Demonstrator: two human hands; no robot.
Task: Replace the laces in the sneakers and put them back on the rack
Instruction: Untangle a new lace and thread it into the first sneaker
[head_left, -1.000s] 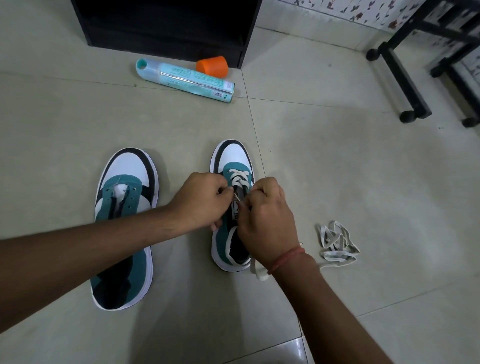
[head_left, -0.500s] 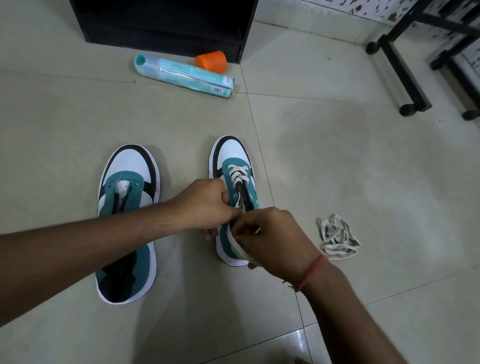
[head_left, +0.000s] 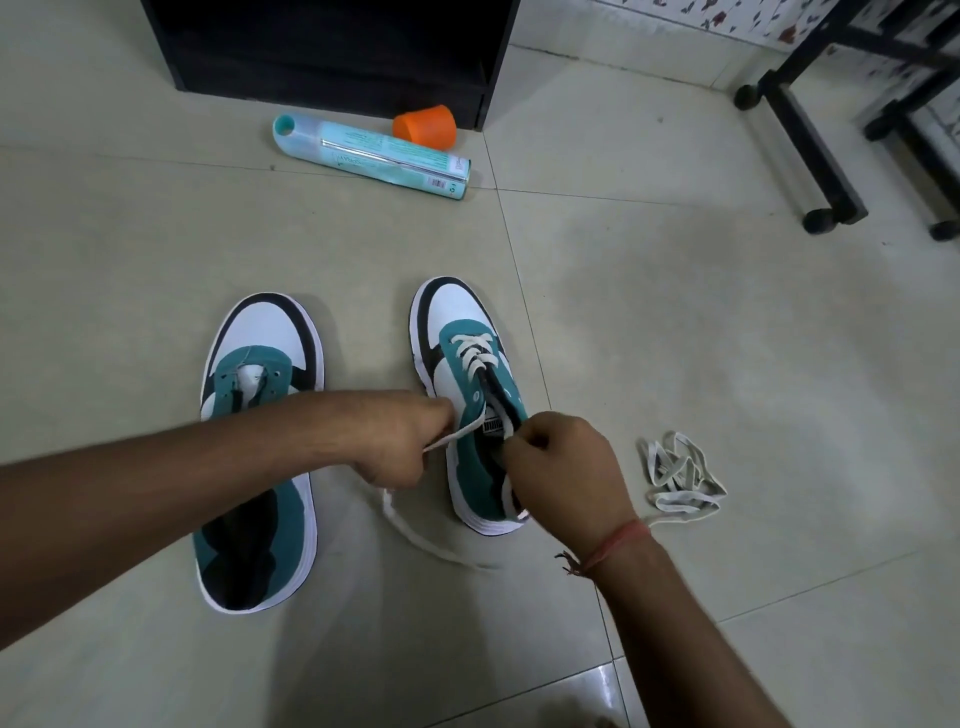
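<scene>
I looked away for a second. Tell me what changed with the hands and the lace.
The left hand has pulled its end of the lace out to the left, away from the right sneaker, so a loose length now trails on the floor. The right hand stays pinching at the tongue. The left sneaker, spare lace pile and spray can have not moved.

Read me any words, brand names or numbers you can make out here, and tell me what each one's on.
"PUMA": on the tongue label of the right sneaker, partly covered by the lace, so this reading is tentative.
"SPRAY": seemingly, on the teal spray can lying on the floor; small and blurred.
Barcode and fine print near the spray can's base: too small to read.
Left sneaker: no readable text.
</scene>
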